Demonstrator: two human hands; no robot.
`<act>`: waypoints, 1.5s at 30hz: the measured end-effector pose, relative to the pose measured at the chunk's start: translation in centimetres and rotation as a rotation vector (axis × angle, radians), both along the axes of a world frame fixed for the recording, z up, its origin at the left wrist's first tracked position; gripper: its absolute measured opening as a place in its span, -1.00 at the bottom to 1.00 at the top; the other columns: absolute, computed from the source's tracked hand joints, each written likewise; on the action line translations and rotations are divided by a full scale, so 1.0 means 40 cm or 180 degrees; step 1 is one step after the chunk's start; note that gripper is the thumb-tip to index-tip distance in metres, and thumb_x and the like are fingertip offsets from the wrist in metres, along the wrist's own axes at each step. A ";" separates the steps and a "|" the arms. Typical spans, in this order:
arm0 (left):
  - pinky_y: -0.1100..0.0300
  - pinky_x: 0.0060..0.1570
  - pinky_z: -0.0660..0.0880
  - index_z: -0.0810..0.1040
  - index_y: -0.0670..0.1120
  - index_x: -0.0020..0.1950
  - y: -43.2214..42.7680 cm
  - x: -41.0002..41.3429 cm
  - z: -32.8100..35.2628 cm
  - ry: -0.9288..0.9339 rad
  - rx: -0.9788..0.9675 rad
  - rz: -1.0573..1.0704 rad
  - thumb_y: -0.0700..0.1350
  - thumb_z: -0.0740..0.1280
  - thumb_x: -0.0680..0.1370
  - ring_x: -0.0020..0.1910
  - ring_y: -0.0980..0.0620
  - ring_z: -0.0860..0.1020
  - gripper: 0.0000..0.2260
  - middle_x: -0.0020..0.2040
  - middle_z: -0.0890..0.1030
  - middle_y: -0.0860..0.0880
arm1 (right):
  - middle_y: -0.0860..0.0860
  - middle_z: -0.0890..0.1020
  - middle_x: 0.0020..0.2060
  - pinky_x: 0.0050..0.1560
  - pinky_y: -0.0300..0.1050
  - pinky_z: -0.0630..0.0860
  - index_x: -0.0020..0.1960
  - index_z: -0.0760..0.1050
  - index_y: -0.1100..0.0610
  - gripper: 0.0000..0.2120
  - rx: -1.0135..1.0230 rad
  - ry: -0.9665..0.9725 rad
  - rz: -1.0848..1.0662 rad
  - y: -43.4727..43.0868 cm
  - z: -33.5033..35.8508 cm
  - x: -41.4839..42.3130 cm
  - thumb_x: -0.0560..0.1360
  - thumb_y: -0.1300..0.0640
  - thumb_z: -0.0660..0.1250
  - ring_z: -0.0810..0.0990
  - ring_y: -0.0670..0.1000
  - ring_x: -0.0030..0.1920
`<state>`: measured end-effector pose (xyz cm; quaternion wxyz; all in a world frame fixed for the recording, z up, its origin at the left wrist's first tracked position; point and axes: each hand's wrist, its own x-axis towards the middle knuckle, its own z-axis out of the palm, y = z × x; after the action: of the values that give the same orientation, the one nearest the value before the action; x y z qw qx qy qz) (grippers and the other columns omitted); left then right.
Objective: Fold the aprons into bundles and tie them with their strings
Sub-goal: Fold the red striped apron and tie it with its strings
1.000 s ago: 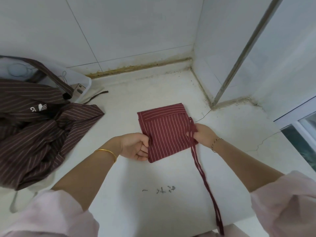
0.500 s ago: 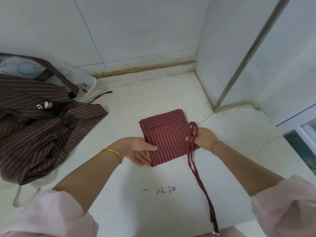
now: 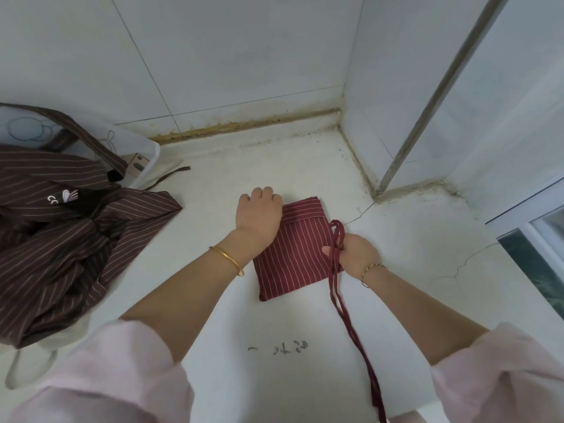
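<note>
A red striped apron [image 3: 297, 257] lies folded into a small square on the white counter [image 3: 274, 377]. My left hand [image 3: 258, 213] sits at its far left corner with the fingers curled over the edge; what they grip is hidden. My right hand [image 3: 355, 254] holds the apron's red strings [image 3: 337, 270] against the right edge of the bundle. The strings loop above the hand and trail down toward the counter's near edge.
A heap of brown striped aprons [image 3: 61, 239] lies at the left, partly over a white plastic bin [image 3: 134, 148]. Tiled walls close the corner behind, a window frame [image 3: 525, 221] is at the right, and faint writing [image 3: 280, 348] marks the counter.
My left hand has moved from the bundle's near left edge up to its far left corner. My right hand stays at the right edge with the strings.
</note>
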<state>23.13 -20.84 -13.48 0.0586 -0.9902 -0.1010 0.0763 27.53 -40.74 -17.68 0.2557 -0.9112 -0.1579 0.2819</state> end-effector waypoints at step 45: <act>0.04 0.21 0.42 -0.13 -0.03 0.56 0.006 -0.053 -0.103 0.0311 -0.0399 -0.0968 0.34 0.08 0.52 0.34 -0.12 0.28 -0.23 0.52 0.03 -0.11 | 0.09 0.49 -0.16 -0.21 -0.12 0.37 -0.11 0.45 0.16 -0.88 -0.1700 -0.0874 0.0318 0.010 0.180 0.165 0.48 0.19 0.14 0.49 0.12 -0.15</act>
<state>21.03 -20.61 -17.60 0.0124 -0.9909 0.0579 0.1207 34.14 -40.34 -10.48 -0.0308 -0.9669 -0.1558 0.1999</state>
